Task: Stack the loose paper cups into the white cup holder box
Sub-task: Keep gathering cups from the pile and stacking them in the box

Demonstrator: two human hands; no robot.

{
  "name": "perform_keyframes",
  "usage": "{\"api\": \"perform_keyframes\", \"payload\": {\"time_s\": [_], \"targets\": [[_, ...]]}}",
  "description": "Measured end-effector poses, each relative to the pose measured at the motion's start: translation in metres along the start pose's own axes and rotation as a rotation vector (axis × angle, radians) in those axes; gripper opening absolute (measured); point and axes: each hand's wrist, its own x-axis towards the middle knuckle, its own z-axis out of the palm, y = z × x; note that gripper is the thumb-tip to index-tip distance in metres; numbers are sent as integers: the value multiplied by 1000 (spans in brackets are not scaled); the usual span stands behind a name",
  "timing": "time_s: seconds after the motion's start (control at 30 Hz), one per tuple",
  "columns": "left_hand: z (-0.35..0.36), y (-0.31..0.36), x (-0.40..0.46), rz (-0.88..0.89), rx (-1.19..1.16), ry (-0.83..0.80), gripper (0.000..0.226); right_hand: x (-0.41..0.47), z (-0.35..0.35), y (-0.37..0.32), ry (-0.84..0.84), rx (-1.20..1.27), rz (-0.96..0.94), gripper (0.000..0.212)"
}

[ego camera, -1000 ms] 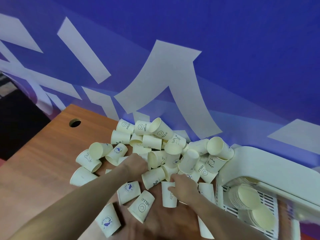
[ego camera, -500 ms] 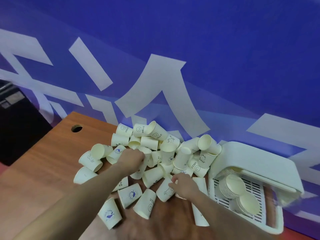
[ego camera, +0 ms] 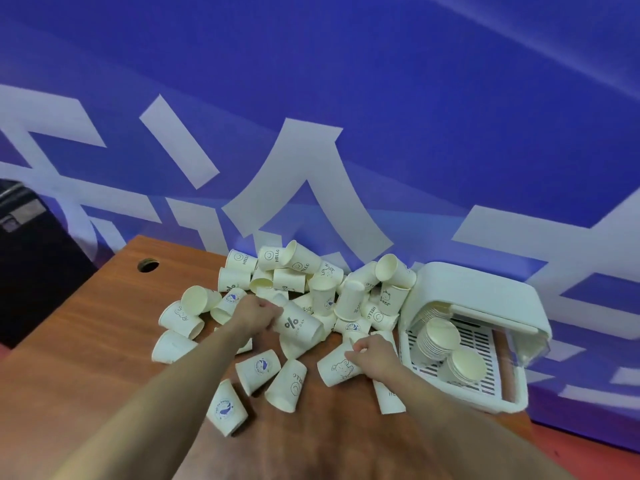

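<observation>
**Both hands now hold a cup from the pile**

The left hand (ego camera: pixel 255 315) grips the base end of a cup marked with a percent sign (ego camera: pixel 300 328), which half a second ago lay loose among the others; it now sits lifted on its side over the heap. The right hand (ego camera: pixel 372 351) curls its fingers round the bear-print cup (ego camera: pixel 337 367), rolled nearer the person than before. The loose cups (ego camera: pixel 311 289) sprawl across the wooden table (ego camera: pixel 86 323). To the right, the white cup holder box (ego camera: pixel 478 299) stands open, two nested stacks (ego camera: pixel 450 348) inside (rims facing the camera). Nesting the pair looks like the next step.
</observation>
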Motion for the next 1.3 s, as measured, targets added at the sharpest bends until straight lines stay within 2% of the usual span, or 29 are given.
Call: {"api": "perform_keyframes", "payload": {"time_s": [0.1,0.23,0.37,0.57,0.67,0.77,0.87,1.0,1.13,1.3], "targets": [[11,-11,-10,-95,-156,-50,19,-13,0,-5,39,37,12,29],[32,-16,-23,-150,-228,-110,20,-28,2,-10,70,23,14,25],[47,-17,-28,-221,-229,-131,20,-36,2,-9,120,-45,27,40],[56,-12,-32,-226,-194,-138,13,-45,-15,-5,146,-121,30,29],[59,-1,-38,-169,-129,-130,19,-47,-25,-1,183,-165,44,24],[63,8,-45,-83,-54,-150,14,-51,-33,3,188,-175,48,27],[72,15,-50,-26,10,-178,12,-55,-45,11,202,-197,45,16],[89,28,-61,55,58,-208,15,-62,-62,28,221,-198,48,21],[114,43,-73,150,73,-171,12,-74,-84,47,267,-206,66,16],[152,61,-89,283,202,-144,8,-89,-114,76,296,-202,86,13]]}}
